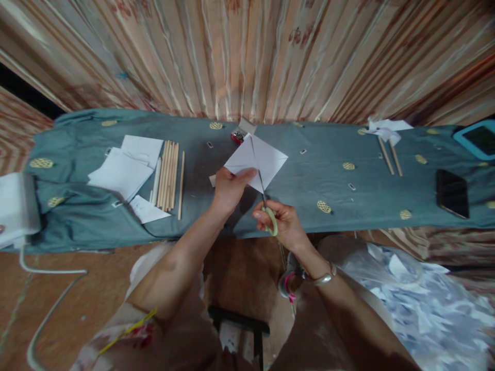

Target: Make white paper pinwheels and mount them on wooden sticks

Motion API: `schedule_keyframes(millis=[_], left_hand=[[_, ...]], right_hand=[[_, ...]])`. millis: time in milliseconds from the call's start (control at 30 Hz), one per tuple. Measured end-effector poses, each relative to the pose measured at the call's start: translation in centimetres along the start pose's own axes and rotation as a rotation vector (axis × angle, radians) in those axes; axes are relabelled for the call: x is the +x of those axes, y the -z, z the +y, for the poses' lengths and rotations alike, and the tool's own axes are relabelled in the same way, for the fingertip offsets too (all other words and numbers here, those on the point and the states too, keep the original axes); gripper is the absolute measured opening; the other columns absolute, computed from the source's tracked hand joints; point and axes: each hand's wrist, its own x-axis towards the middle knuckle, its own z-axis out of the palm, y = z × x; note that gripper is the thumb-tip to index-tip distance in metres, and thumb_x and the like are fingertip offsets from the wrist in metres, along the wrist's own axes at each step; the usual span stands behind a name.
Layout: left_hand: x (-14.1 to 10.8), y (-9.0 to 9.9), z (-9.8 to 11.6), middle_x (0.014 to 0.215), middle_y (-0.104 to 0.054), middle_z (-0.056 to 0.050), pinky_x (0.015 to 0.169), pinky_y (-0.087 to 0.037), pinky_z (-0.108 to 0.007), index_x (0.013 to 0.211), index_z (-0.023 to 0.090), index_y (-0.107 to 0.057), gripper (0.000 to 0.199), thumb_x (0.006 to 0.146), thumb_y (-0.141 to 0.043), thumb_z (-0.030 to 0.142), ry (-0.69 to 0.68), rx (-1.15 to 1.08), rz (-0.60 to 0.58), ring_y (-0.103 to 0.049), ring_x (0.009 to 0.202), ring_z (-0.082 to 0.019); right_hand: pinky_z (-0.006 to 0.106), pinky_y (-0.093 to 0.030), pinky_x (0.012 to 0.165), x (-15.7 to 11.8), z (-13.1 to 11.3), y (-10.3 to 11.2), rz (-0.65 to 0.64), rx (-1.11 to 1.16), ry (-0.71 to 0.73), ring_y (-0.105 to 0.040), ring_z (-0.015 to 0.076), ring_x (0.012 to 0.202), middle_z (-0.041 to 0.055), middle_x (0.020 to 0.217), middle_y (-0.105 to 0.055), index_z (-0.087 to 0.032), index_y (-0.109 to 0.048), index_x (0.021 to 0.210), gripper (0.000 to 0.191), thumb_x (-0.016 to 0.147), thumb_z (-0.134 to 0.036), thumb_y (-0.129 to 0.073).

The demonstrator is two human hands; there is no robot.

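Note:
My left hand (231,186) pinches the left side of a square white paper sheet (266,154), thumb on top. The sheet is turned with one corner toward me and shows fold lines. In my right hand (281,220) are scissors (273,222) with pale green handles, fingers closed round the loops. Their blades lie along the paper from its near corner toward the middle. Just behind the far corner sits a small red object (238,136) beside a grey piece; what it is I cannot make out.
To the left lie white paper sheets (129,172) and a row of wooden sticks (168,175). Two sticks with white paper (389,134) at their ends rest at right, near a phone (451,193) and a blue-framed device (479,139). Below right is a plastic bag (421,299) of paper pieces.

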Motion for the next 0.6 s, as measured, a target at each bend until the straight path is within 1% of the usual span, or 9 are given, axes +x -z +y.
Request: schedule_keyframes(millis=[133,200,267,333,400,467,500,533,600], left_hand=[[-0.1,0.0,0.1,0.066,-0.062,0.003,0.055,-0.043,-0.023,0.073,0.016,-0.065,0.017,0.062,-0.073,0.027,0.013,0.008,0.002,-0.053,0.057,-0.011],[-0.1,0.0,0.2,0.067,-0.063,0.002,0.055,-0.044,-0.024,0.073,0.017,-0.065,0.018,0.062,-0.073,0.028,0.02,0.012,0.003,-0.054,0.058,-0.012],[-0.1,0.1,0.1,0.07,-0.065,0.001,0.057,-0.046,-0.024,0.074,0.016,-0.066,0.019,0.061,-0.074,0.028,0.028,0.002,0.003,-0.056,0.06,-0.012],[0.0,0.2,0.1,0.073,-0.067,0.0,0.06,-0.048,-0.025,0.076,0.016,-0.067,0.023,0.06,-0.075,0.029,0.04,-0.02,0.015,-0.058,0.063,-0.013],[0.3,0.4,0.2,0.075,-0.068,-0.001,0.061,-0.05,-0.026,0.08,0.015,-0.068,0.028,0.058,-0.077,0.03,0.051,-0.04,0.034,-0.06,0.065,-0.014],[0.6,0.7,0.4,0.077,-0.069,-0.002,0.061,-0.051,-0.027,0.083,0.014,-0.068,0.033,0.056,-0.078,0.031,0.054,-0.055,0.053,-0.062,0.067,-0.016],[0.7,0.9,0.5,0.078,-0.069,-0.002,0.061,-0.051,-0.027,0.083,0.014,-0.068,0.035,0.055,-0.079,0.032,0.054,-0.064,0.058,-0.063,0.068,-0.016],[0.8,1.1,0.7,0.079,-0.07,-0.003,0.062,-0.052,-0.027,0.084,0.013,-0.068,0.037,0.054,-0.079,0.032,0.054,-0.076,0.062,-0.063,0.069,-0.016],[0.9,1.5,1.0,0.08,-0.071,-0.003,0.063,-0.052,-0.028,0.085,0.013,-0.068,0.039,0.053,-0.08,0.032,0.063,-0.096,0.068,-0.064,0.069,-0.017]], right_hand=[[0.018,-0.038,0.042,0.0,-0.2,-0.3,0.018,0.008,-0.003,-0.049,0.0052,0.044,-0.0062,0.053,-0.055,-0.018,-0.063,0.064,0.039,0.054,-0.049,-0.086],[0.018,-0.038,0.041,0.0,-0.2,-0.4,0.024,0.012,-0.015,-0.049,0.0053,0.044,-0.0062,0.053,-0.055,-0.018,-0.063,0.063,0.041,0.052,-0.05,-0.086],[0.019,-0.041,0.043,0.0,0.0,-0.3,0.025,0.007,-0.043,-0.052,0.0064,0.045,-0.0059,0.055,-0.056,-0.018,-0.063,0.066,0.044,0.051,-0.053,-0.085],[0.021,-0.044,0.046,-0.2,0.3,0.2,0.005,-0.048,-0.052,-0.053,0.0078,0.047,-0.0054,0.056,-0.058,-0.019,-0.064,0.071,0.043,0.055,-0.054,-0.084],[0.022,-0.042,0.047,-0.5,0.5,0.9,-0.025,-0.195,-0.017,-0.051,0.0087,0.048,-0.0056,0.055,-0.056,-0.02,-0.067,0.077,0.037,0.063,-0.051,-0.08],[0.022,-0.036,0.044,-1.0,0.3,1.9,-0.017,-0.435,0.034,-0.046,0.009,0.046,-0.0073,0.05,-0.051,-0.021,-0.069,0.084,0.032,0.068,-0.047,-0.078],[0.022,-0.033,0.043,-1.4,0.1,2.4,0.0,-0.563,0.055,-0.044,0.009,0.044,-0.0074,0.05,-0.05,-0.022,-0.069,0.085,0.031,0.068,-0.045,-0.078],[0.023,-0.033,0.044,-1.7,-0.2,2.9,0.017,-0.684,0.076,-0.045,0.0097,0.044,-0.0067,0.051,-0.053,-0.022,-0.07,0.087,0.031,0.067,-0.044,-0.079],[0.025,-0.037,0.047,-2.5,-1.1,4.0,0.069,-0.897,0.131,-0.053,0.0135,0.048,-0.0041,0.056,-0.061,-0.022,-0.069,0.093,0.034,0.068,-0.043,-0.078]])
